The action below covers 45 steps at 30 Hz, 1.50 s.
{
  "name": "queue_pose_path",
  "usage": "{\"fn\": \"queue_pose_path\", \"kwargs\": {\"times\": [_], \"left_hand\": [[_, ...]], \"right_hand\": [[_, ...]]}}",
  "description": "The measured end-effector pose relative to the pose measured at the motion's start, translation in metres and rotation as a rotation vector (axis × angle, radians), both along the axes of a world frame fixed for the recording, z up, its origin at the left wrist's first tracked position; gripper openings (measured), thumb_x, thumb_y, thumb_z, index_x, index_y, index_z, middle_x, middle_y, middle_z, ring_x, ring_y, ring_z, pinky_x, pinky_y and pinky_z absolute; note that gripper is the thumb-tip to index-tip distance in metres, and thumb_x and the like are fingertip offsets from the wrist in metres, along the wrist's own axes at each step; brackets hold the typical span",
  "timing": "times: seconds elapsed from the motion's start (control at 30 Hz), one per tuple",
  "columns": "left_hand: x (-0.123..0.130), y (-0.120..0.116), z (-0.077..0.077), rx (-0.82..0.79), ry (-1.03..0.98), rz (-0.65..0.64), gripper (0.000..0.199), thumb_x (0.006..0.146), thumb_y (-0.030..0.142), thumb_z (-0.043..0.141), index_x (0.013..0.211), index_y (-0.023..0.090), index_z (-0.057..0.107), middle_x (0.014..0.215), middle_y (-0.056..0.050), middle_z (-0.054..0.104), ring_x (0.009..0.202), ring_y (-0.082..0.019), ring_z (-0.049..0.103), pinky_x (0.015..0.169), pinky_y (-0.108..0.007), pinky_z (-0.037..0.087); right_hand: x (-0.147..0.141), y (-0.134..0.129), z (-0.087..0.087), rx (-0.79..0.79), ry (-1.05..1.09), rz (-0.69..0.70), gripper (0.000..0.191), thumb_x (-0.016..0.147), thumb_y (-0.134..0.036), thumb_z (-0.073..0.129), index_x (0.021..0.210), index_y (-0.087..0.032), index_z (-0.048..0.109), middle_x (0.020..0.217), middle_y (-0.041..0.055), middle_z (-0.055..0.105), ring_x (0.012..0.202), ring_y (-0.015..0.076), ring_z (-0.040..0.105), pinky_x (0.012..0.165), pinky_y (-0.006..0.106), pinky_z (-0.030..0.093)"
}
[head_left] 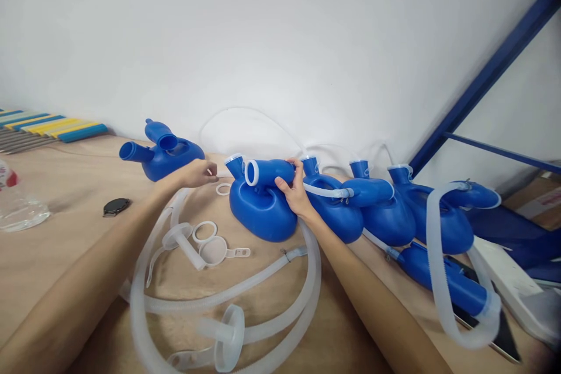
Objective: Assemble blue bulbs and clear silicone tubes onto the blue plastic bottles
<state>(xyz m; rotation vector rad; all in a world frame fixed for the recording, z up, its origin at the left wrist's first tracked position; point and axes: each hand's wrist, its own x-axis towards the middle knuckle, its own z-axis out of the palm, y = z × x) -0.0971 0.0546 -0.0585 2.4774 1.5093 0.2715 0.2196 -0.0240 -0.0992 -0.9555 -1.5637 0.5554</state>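
Note:
My right hand (297, 190) is wrapped round a blue funnel-shaped piece (274, 172) with a white ring on its mouth. This piece is held against the top of a blue urinal bottle (263, 216), whose neck has a white rim. To the left of that bottle, my left hand (201, 173) is in the air with its fingers curled together; anything between them is hidden. Just below its fingertips lies a white ring (223, 189). Nearer me are another white ring (204, 231), a strapped white cap (214, 251) and coiled translucent corrugated hoses (219, 298) with a flanged connector (229, 338).
Several blue bottles (337, 216) with hoses stand close together at right. Another blue bottle (170, 160) carries a loose blue piece at back left. A black watch (117, 207), clear plastic bottle (20, 204) and coloured rods (56, 127) lie left. A blue metal frame (486, 76) rises at right.

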Motion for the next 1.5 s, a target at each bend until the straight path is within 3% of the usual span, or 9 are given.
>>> {"fn": "queue_pose_path", "kwargs": {"times": [0.2, 0.33, 0.43, 0.77, 0.9, 1.03, 1.17, 1.3, 1.5], "left_hand": [[-0.02, -0.018, 0.037, -0.019, -0.345, 0.031, 0.052, 0.085, 0.058, 0.061, 0.117, 0.016, 0.061, 0.111, -0.01, 0.075, 0.101, -0.026, 0.07, 0.088, -0.036, 0.057], [-0.008, -0.022, 0.029, -0.353, 0.058, -0.004, 0.085, 0.063, 0.058, 0.081, 0.138, 0.022, 0.061, 0.145, -0.016, 0.061, 0.127, -0.035, 0.062, 0.095, -0.036, 0.056], [0.0, -0.022, 0.018, -0.564, 0.34, 0.019, 0.098, 0.043, 0.045, 0.09, 0.136, 0.027, 0.066, 0.15, -0.018, 0.057, 0.124, -0.041, 0.063, 0.088, -0.037, 0.057], [0.014, -0.021, -0.005, -0.487, 0.461, -0.084, 0.057, 0.039, 0.046, 0.088, 0.091, 0.026, 0.078, 0.111, -0.01, 0.076, 0.094, -0.034, 0.069, 0.08, -0.038, 0.053], [0.022, -0.022, -0.006, -0.486, 0.395, -0.138, 0.04, 0.045, 0.044, 0.083, 0.078, 0.023, 0.075, 0.092, -0.008, 0.076, 0.09, -0.033, 0.068, 0.078, -0.038, 0.052], [0.016, -0.021, 0.003, -0.483, 0.326, -0.154, 0.028, 0.058, 0.039, 0.071, 0.079, 0.021, 0.073, 0.094, -0.008, 0.077, 0.093, -0.03, 0.069, 0.08, -0.035, 0.051], [0.007, -0.025, 0.016, -0.501, 0.309, -0.066, 0.045, 0.062, 0.042, 0.071, 0.101, 0.021, 0.074, 0.109, -0.011, 0.077, 0.097, -0.031, 0.07, 0.08, -0.035, 0.053], [0.015, -0.038, 0.023, -0.559, 0.389, -0.013, 0.074, 0.043, 0.04, 0.088, 0.114, 0.025, 0.072, 0.126, -0.013, 0.072, 0.103, -0.035, 0.07, 0.081, -0.036, 0.054], [0.046, -0.049, 0.007, -0.519, 0.488, -0.069, 0.066, 0.041, 0.037, 0.089, 0.102, 0.021, 0.072, 0.111, -0.011, 0.074, 0.096, -0.034, 0.067, 0.082, -0.038, 0.052]], "right_hand": [[0.0, -0.001, 0.0, -0.01, -0.006, 0.005, 0.065, 0.083, -0.064, 0.065, 0.13, -0.026, 0.042, 0.131, 0.0111, 0.054, 0.127, 0.0292, 0.053, 0.104, 0.044, 0.052], [0.0, 0.0, -0.001, -0.005, -0.003, 0.002, 0.066, 0.083, -0.064, 0.065, 0.131, -0.026, 0.041, 0.131, 0.0109, 0.054, 0.126, 0.0291, 0.053, 0.103, 0.044, 0.053], [0.0, -0.001, -0.001, 0.006, 0.002, 0.004, 0.066, 0.083, -0.064, 0.066, 0.13, -0.026, 0.04, 0.13, 0.0113, 0.054, 0.127, 0.0294, 0.052, 0.104, 0.044, 0.052], [0.001, -0.001, -0.002, -0.006, 0.0, 0.014, 0.069, 0.083, -0.066, 0.065, 0.133, -0.026, 0.04, 0.134, 0.0113, 0.053, 0.128, 0.0285, 0.053, 0.104, 0.043, 0.053], [0.0, -0.001, -0.002, -0.009, -0.005, 0.012, 0.069, 0.083, -0.066, 0.064, 0.134, -0.025, 0.041, 0.134, 0.0115, 0.052, 0.128, 0.0287, 0.053, 0.104, 0.042, 0.053], [0.0, -0.002, -0.001, -0.015, 0.001, 0.018, 0.069, 0.083, -0.065, 0.065, 0.133, -0.024, 0.04, 0.132, 0.0118, 0.053, 0.127, 0.0286, 0.053, 0.104, 0.042, 0.052], [0.0, -0.002, -0.002, -0.014, -0.008, 0.014, 0.068, 0.084, -0.065, 0.064, 0.133, -0.025, 0.04, 0.133, 0.0117, 0.052, 0.128, 0.0285, 0.053, 0.104, 0.042, 0.052], [0.001, -0.001, -0.003, 0.0, -0.009, 0.013, 0.068, 0.084, -0.064, 0.064, 0.134, -0.025, 0.04, 0.135, 0.0119, 0.052, 0.129, 0.0285, 0.052, 0.106, 0.043, 0.052], [0.001, -0.001, -0.002, 0.008, -0.008, -0.002, 0.067, 0.084, -0.063, 0.065, 0.132, -0.023, 0.04, 0.132, 0.0129, 0.053, 0.13, 0.0298, 0.051, 0.108, 0.046, 0.05]]}}
